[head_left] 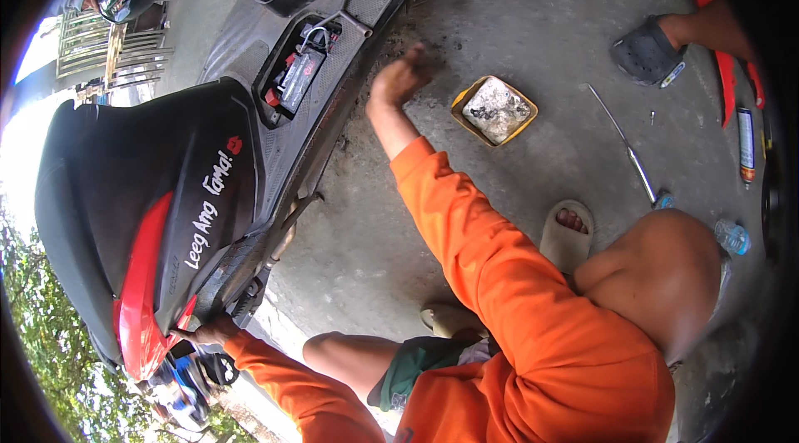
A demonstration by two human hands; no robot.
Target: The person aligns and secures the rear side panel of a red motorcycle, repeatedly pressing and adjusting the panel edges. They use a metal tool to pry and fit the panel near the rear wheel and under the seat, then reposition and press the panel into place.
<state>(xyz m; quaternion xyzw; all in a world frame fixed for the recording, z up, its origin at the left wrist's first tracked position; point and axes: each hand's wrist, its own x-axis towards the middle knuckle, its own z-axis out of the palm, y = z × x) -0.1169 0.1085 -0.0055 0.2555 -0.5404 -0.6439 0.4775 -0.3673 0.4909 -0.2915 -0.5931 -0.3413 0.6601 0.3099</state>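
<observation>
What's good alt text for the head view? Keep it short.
A person in orange sleeves crouches beside a black-and-red scooter, left hand on its lower red edge, right hand raised open near the floorboard's exposed battery compartment. A yellow tray, a long metal tool and another person's sandalled foot are on the concrete.

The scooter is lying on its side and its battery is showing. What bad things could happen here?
1. The scooter leans tipped over, with only the left hand steadying its front. It might slide or drop further.
2. The battery and its wires sit uncovered in the open floorboard. The right hand is raised close by and could snag a wire.
3. The yellow tray of small parts and the long metal tool lie on the concrete near sandalled feet, so someone could kick or tread on them.
</observation>
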